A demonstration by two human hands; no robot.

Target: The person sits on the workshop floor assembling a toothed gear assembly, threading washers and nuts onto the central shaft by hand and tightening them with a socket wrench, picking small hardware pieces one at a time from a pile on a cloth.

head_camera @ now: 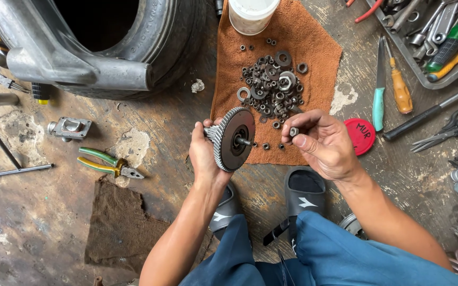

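At frame centre, we are gripping the toothed gear (233, 139) upright in our left hand (205, 153), its shaft pointing right toward the small nut (294, 131) our right hand (322, 143) is pinching, above the orange cloth (314, 47).

Even, soft daylight over a sharp, wide-angle view from above.

The floor (38, 222) is evenly lit, with only faint, short shadows under the hands and tools. The tyre's (149, 47) hollow at 11 o'clock falls to full black. Mild glare sits on the white tub (250, 13) at 12 o'clock and the metal bracket at 10. Focus holds across the middle; the corners stretch and bend slightly, most at 5 and 7 o'clock.
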